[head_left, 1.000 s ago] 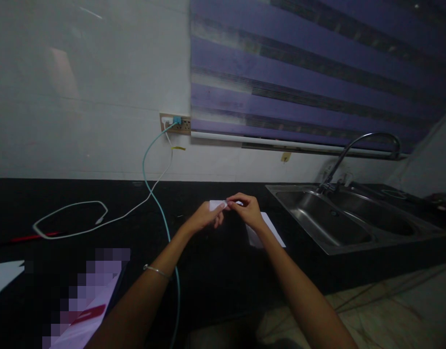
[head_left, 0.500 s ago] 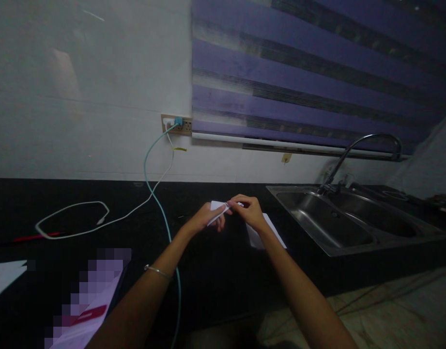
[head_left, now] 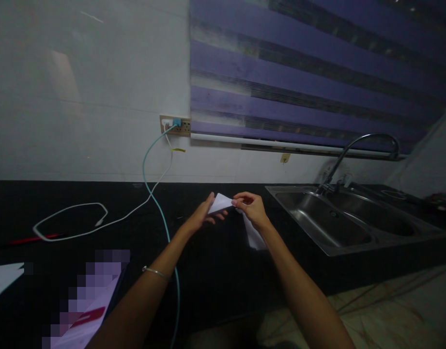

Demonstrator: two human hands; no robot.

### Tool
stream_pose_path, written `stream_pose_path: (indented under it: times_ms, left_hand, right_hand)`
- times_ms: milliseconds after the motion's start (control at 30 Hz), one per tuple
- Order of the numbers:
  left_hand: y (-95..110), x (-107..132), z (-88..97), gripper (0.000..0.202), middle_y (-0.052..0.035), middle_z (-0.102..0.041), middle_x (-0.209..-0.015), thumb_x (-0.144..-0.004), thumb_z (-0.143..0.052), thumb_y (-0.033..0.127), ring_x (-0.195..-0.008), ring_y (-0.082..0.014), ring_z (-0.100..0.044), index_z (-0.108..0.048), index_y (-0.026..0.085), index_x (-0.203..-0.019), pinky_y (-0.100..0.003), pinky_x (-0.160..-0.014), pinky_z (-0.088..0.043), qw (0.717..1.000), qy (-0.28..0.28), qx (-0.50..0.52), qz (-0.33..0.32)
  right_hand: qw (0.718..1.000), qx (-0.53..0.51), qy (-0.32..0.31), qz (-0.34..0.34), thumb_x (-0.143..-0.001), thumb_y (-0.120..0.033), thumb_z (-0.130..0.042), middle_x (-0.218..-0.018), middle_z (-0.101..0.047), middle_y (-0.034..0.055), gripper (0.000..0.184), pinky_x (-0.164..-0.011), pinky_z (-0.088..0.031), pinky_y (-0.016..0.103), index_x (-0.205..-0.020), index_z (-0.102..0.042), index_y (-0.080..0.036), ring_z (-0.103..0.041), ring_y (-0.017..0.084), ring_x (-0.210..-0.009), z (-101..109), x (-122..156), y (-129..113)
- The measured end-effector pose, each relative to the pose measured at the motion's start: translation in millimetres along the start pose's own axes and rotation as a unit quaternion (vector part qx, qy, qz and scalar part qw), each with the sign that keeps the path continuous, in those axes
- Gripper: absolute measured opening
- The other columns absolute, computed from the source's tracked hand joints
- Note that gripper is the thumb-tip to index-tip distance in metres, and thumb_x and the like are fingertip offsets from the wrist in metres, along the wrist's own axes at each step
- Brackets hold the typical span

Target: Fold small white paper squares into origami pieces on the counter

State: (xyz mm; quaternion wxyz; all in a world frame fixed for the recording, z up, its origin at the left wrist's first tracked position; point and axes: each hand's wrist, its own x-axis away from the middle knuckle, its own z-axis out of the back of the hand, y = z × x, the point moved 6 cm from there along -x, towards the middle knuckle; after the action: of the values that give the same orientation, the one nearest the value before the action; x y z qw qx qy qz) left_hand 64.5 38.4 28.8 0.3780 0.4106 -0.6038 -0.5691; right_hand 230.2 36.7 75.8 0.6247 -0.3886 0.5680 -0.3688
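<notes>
A small piece of folded white paper [head_left: 220, 202] is held up over the dark counter between my two hands. It rests in my left hand [head_left: 200, 215], with the thumb along its left edge and the fingers spread beneath. My right hand [head_left: 254, 211] pinches the paper's right corner between thumb and fingers. Under my right wrist a white sheet of paper [head_left: 254, 235] lies on the counter, partly hidden by the forearm.
On the right, a steel double sink [head_left: 317, 245] with a curved faucet [head_left: 341, 162] is set into the black counter [head_left: 215, 281]. White cable [head_left: 128, 215] and teal cable [head_left: 161, 213] run from a wall socket [head_left: 186, 127]. A red pen-like stick [head_left: 26, 239] and a lit, blurred screen [head_left: 84, 300] lie left.
The folded paper now shows a broader white face. My left thumb has lifted from on top of it to its edge, and my right hand has shifted slightly right.
</notes>
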Motion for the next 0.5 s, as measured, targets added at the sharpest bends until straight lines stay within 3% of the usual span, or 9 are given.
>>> stream_pose_path:
  times_ms: [100, 200, 333, 500]
  left_hand:
    - [15, 8, 8.9, 0.059, -0.007, -0.066, -0.083, -0.086, -0.033, 0.067, -0.066, -0.0151, -0.063, -0.057, 0.016, -0.103, -0.02, -0.047, -0.04, 0.992, 0.087, -0.044, -0.078]
    - [29, 21, 7.6, 0.046, -0.002, -0.059, -0.066, -0.087, -0.041, 0.058, -0.06, -0.0139, -0.056, -0.056, 0.016, -0.077, -0.023, -0.052, -0.04, 0.963, 0.134, -0.182, -0.149]
    - [38, 31, 1.2, 0.044, -0.0002, -0.056, -0.062, -0.092, -0.035, 0.051, -0.056, -0.0136, -0.052, -0.054, 0.017, -0.071, -0.024, -0.054, -0.039, 0.929, 0.149, -0.279, -0.19]
    - [39, 34, -4.7, 0.047, -0.0013, -0.059, -0.061, -0.093, -0.033, 0.051, -0.055, -0.0144, -0.053, -0.056, 0.017, -0.07, -0.025, -0.054, -0.038, 0.918, 0.125, -0.32, -0.197]
  right_hand:
    - [0.999, -0.014, 0.039, 0.008, -0.061, -0.031, -0.079, -0.068, -0.067, 0.0042, 0.028, -0.059, -0.046, 0.027, -0.081, -0.072, -0.013, -0.059, 0.015, -0.06, 8, -1, -2]
    - [0.999, -0.029, 0.033, 0.011, -0.064, -0.033, -0.077, -0.076, -0.069, 0.0061, 0.033, -0.062, -0.046, 0.027, -0.09, -0.073, -0.013, -0.06, 0.015, -0.066, 8, -2, 0]
    - [1.0, -0.01, 0.005, 0.006, -0.069, -0.038, -0.073, -0.083, -0.07, 0.0078, 0.036, -0.062, -0.047, 0.028, -0.095, -0.073, -0.014, -0.061, 0.017, -0.069, 3, -2, 7]
    - [1.0, -0.005, -0.016, -0.011, -0.068, -0.036, -0.075, -0.083, -0.07, 0.0074, 0.03, -0.063, -0.046, 0.028, -0.089, -0.073, -0.015, -0.06, 0.017, -0.071, -4, -1, 7]
